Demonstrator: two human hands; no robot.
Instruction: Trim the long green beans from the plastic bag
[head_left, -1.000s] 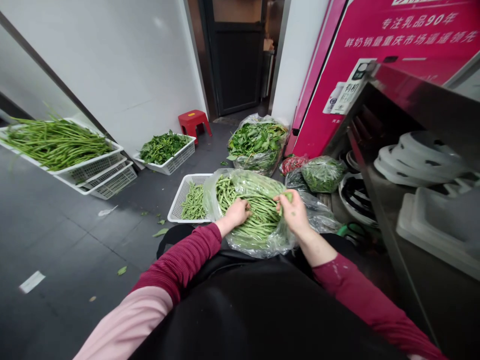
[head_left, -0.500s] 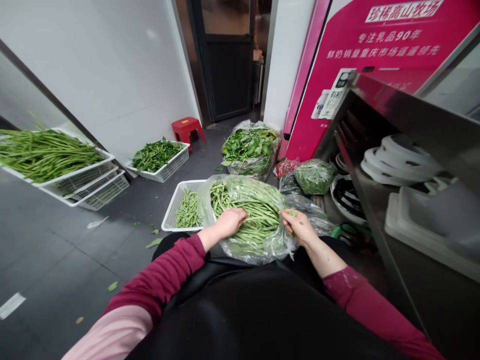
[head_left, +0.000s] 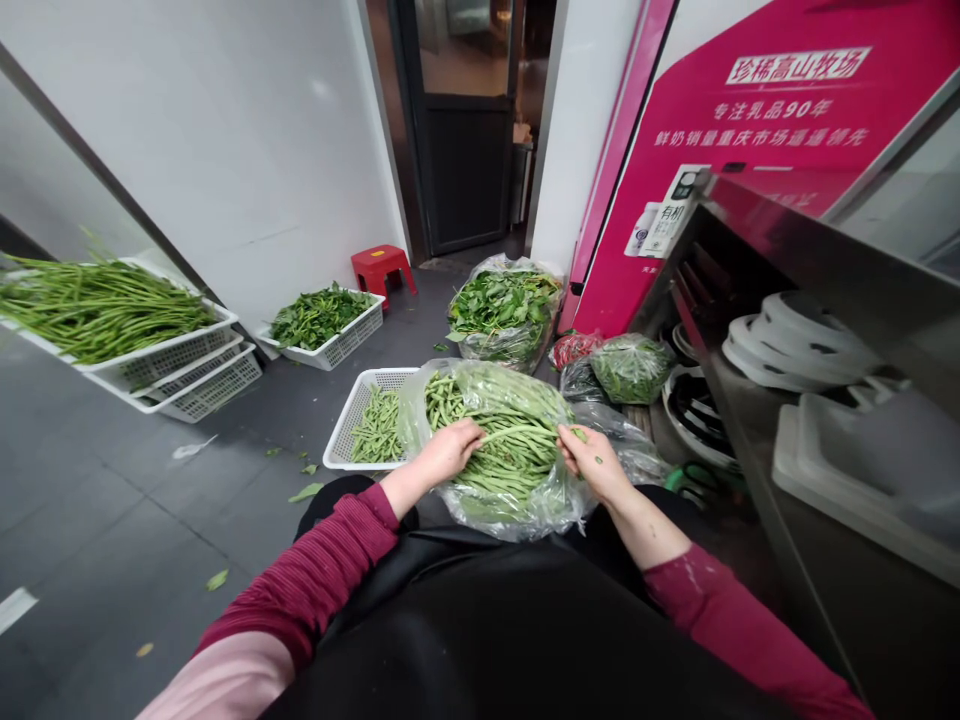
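Between my hands stretches a long green bean [head_left: 519,433], pale green and slightly bowed. My left hand [head_left: 451,450] pinches its left end, fingers closed. At the other end, my right hand [head_left: 594,463] has its fingertips closed on the bean, and a small green bit shows by its thumb. Both hands are over an opened clear plastic bag [head_left: 491,520] resting at my lap, full of long green beans [head_left: 514,475]. Just left of the bag, a white perforated basket [head_left: 340,430] holds short bean pieces [head_left: 377,425].
Stacked white baskets [head_left: 202,388] with long green stems stand at left. A basket of leafy greens [head_left: 319,315] and a red stool [head_left: 382,268] sit by the wall. Bagged greens [head_left: 506,300] lie ahead. A metal shelf [head_left: 750,420] closes in on the right.
A single long bean now spans between my hands, raised over the pile. My left hand has shifted slightly left. The view has tilted a little upward.
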